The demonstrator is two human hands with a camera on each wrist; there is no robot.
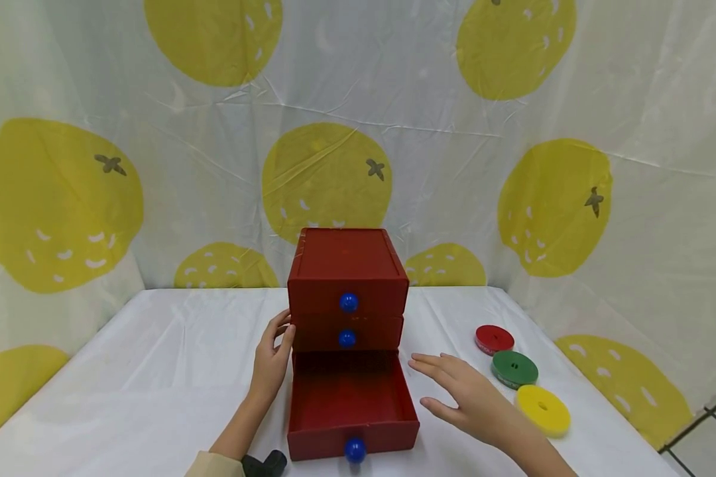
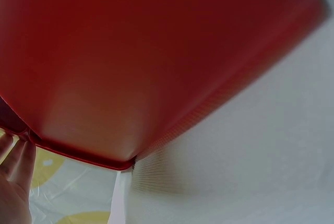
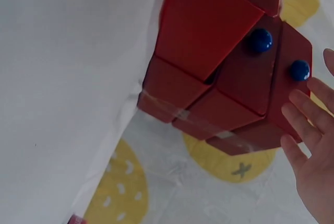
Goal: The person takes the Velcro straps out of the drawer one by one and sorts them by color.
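Observation:
A red cabinet (image 1: pixel 347 255) with three stacked drawers and blue round knobs stands in the middle of the table. Its bottom drawer (image 1: pixel 352 397) is pulled out, and nothing lies inside it. The upper two drawers are closed. My left hand (image 1: pixel 272 358) rests its fingers against the cabinet's left side, near the middle drawer; in the left wrist view its fingertips touch the red edge. My right hand (image 1: pixel 471 401) hovers to the right of the pulled-out drawer, fingers spread, with nothing in it. In the right wrist view that hand (image 3: pixel 318 140) appears beside the cabinet front.
On the right of the table lie a red disc (image 1: pixel 494 338), a green disc (image 1: pixel 515 369) and a yellow disc (image 1: pixel 543 410), in a row. A black object (image 1: pixel 265 465) shows by the left wrist. Behind hangs a lemon-patterned curtain (image 1: pixel 423 165).

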